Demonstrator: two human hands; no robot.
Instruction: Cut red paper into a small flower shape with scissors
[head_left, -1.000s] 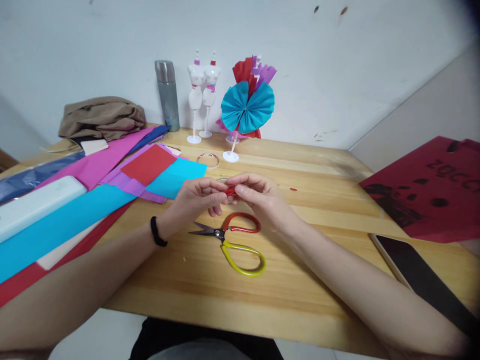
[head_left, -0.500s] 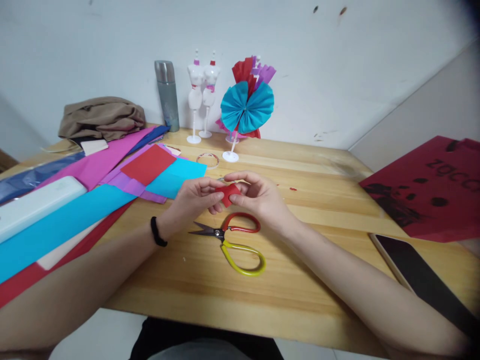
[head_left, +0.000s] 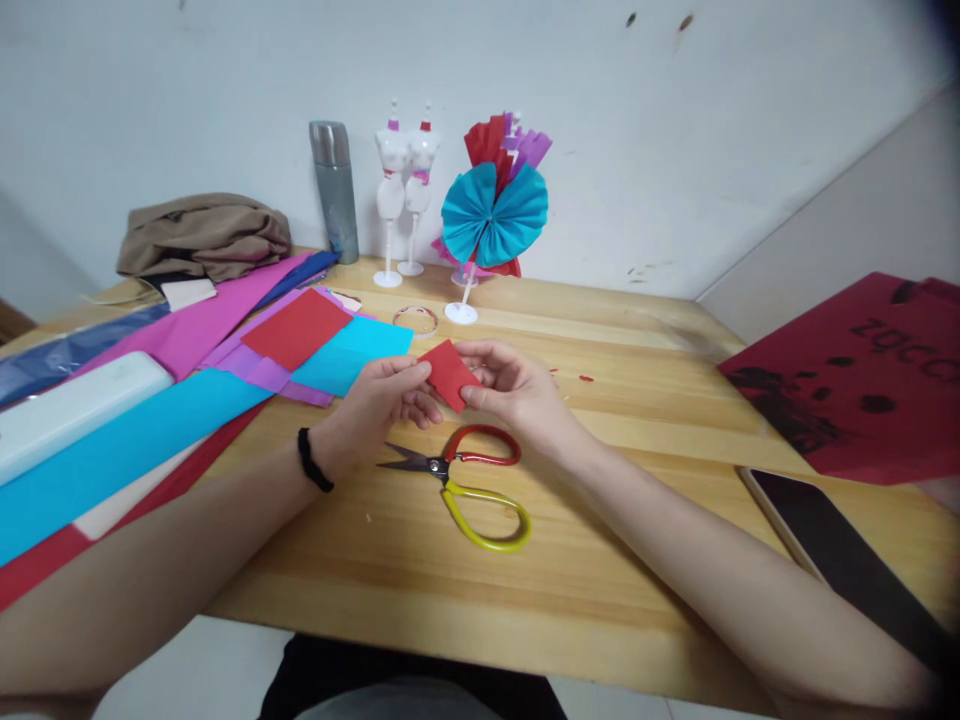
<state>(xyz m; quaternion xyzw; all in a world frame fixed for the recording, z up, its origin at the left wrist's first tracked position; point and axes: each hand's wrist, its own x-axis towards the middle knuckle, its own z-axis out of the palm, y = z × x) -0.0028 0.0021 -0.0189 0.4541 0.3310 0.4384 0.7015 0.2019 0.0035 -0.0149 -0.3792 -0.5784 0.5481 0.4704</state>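
Between my two hands is a small red piece of paper [head_left: 448, 376], tilted and held just above the table. My left hand [head_left: 390, 392] pinches its left edge between thumb and fingers. On the other side my right hand [head_left: 517, 392] grips its right edge, thumb on the front and fingers behind. Right below the hands lie scissors [head_left: 437, 466] with slightly parted blades, one red handle and one yellow handle. To the left of my left hand are a red sheet [head_left: 297, 330] and a blue sheet [head_left: 356, 358], stacked with purple paper.
A tape roll [head_left: 415, 320] lies beyond the hands. Behind stand white mannequin figures [head_left: 390, 195], one bearing a blue pleated fan [head_left: 495, 213], and a flask [head_left: 336, 190]. A white case [head_left: 82, 415] rests on papers at left. At right are a phone [head_left: 832, 550] and red bag [head_left: 855, 375].
The red paper shows a larger face now, opened out or turned between my fingers. My left hand has shifted slightly left, its grip now at the paper's left edge.
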